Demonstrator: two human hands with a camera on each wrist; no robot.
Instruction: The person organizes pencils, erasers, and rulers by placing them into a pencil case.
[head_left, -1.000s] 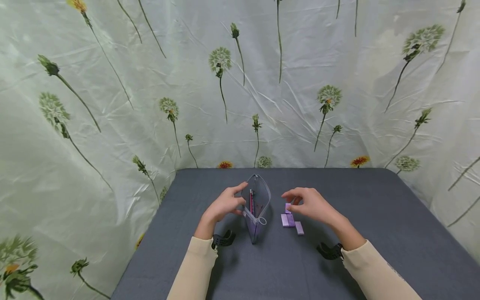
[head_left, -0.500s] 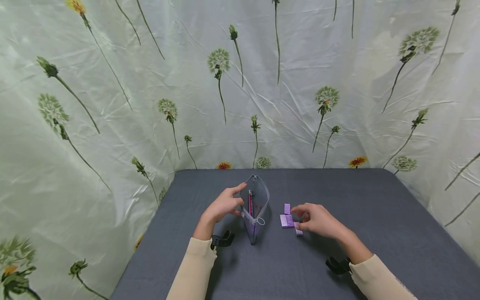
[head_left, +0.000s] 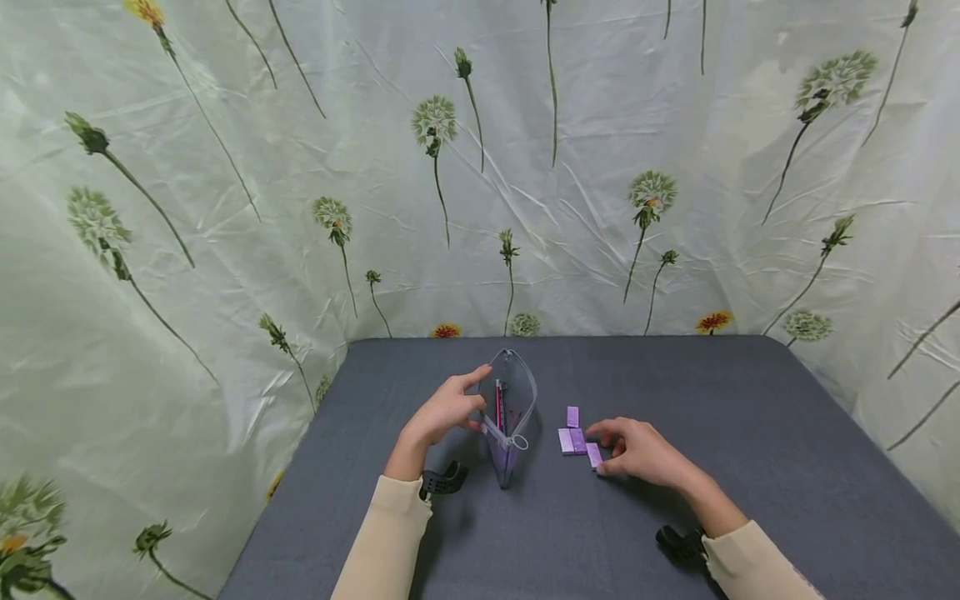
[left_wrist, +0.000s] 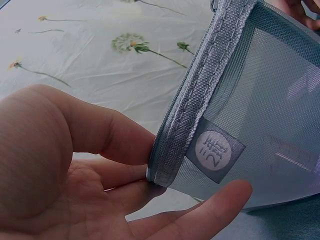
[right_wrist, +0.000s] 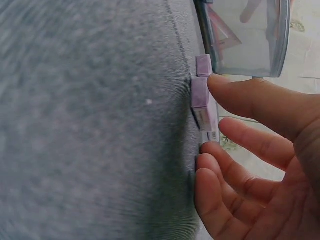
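Observation:
A grey mesh zip pouch stands upright with its mouth spread wide; a pink-and-dark pencil leans inside. My left hand pinches the pouch's zip edge between thumb and fingers, beside a stitched label in the left wrist view. Right of the pouch, several small purple eraser-like blocks lie on the table. My right hand is over the nearest of them, a separate block. Its thumb tip is right at this block, while the other fingers are loosely bent beside it.
The dark grey table ends at a pale curtain printed with dandelions. A pink triangular piece shows through the pouch's mesh wall in the right wrist view. Each wrist wears a black band.
My right hand has drawn back from the farthest purple block to the nearest one, its thumb now at that block's near end. The left hand has stayed on the pouch edge.

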